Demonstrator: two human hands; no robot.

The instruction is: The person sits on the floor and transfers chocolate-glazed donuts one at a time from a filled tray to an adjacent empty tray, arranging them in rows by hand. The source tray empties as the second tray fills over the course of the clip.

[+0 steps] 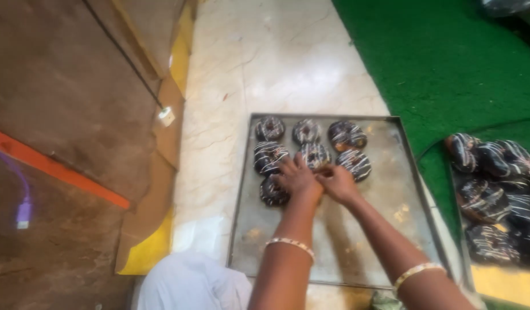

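Marble floor under your metal tray (385,229); left hand (296,179) and right hand (336,182) lie half-curled on one chocolate-glazed donut (318,163), grip unclear. Soft, sticky: lift by sides.

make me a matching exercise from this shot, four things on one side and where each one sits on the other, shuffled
Things:
1. metal tray
2. green mat
3. white plug
4. left hand

Places:
A. at the end of a black cable, left of the tray
B. flat on the pale marble floor, holding rows of chocolate doughnuts
C. on the tray among the doughnuts, touching the right hand
D. spread over the floor, right of the tray

Pairs: 1-B, 2-D, 3-A, 4-C
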